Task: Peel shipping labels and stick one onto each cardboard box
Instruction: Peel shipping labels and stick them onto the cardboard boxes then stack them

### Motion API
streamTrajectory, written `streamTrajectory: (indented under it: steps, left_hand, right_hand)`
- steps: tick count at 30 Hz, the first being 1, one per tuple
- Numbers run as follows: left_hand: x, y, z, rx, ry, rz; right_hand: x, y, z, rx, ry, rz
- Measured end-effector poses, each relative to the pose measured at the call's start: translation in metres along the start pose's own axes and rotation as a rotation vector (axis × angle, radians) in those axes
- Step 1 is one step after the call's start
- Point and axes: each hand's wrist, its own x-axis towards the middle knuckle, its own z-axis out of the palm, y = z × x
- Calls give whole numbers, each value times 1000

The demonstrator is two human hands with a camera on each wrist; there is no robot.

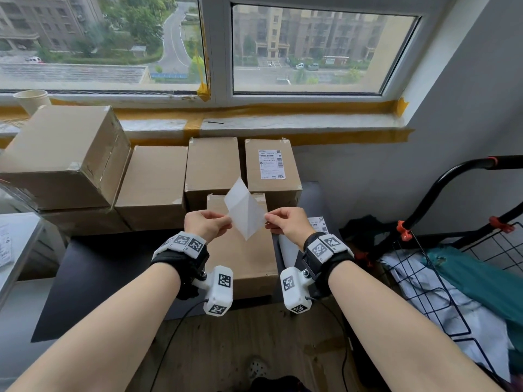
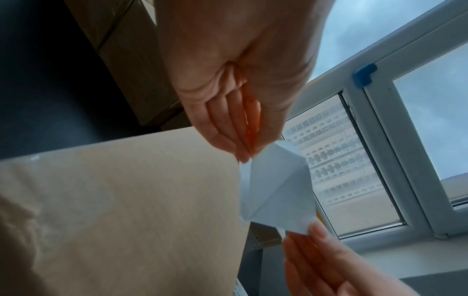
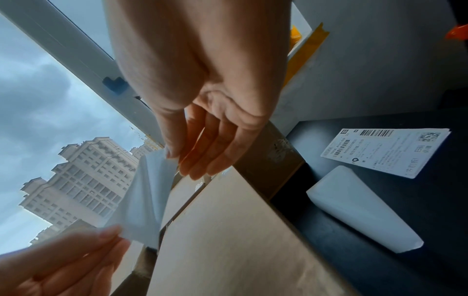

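A white shipping label sheet (image 1: pixel 245 209) hangs in the air between both hands, blank side toward me, with a diagonal crease. My left hand (image 1: pixel 225 220) pinches its left corner, and my right hand (image 1: pixel 268 219) pinches the right corner. The wrist views show the same label (image 2: pixel 276 186) (image 3: pixel 144 198) held at two corners by fingertips (image 2: pixel 244 156) (image 3: pixel 174 154). Directly below lies a plain cardboard box (image 1: pixel 243 256). Behind it stand several boxes; the right one (image 1: pixel 271 171) carries a printed label (image 1: pixel 271 164), and the middle box (image 1: pixel 212 165) is bare.
A printed label (image 3: pixel 385 152) and a curled white backing sheet (image 3: pixel 362 208) lie on the dark table (image 1: pixel 113 264) right of the near box. Larger boxes (image 1: pixel 65 154) are stacked at left. A black wire cart (image 1: pixel 452 278) with bags stands at right. The window sill (image 1: pixel 283 123) runs behind.
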Motion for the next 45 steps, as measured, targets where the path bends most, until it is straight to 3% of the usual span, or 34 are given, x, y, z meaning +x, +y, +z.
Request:
streamTrajectory:
  steps: [11, 22, 26, 29, 38, 45]
  left_hand:
    - [24, 9, -9, 17, -14, 0]
    - [56, 7, -36, 81, 202, 12]
    - [56, 5, -38, 91, 229, 8]
    - [48, 8, -29, 78, 156, 16]
    - [6, 38, 49, 79, -227, -4]
    - [29, 12, 116, 310, -187, -107]
  right_hand:
    - [0, 25, -36, -1, 187, 48]
    - [3, 39, -63, -39, 429, 83]
    - [0, 40, -66, -54, 449, 61]
    - [-1, 37, -67, -83, 468, 16]
    - [-1, 18, -92, -179, 552, -78]
    - [5, 31, -111, -212, 531, -68]
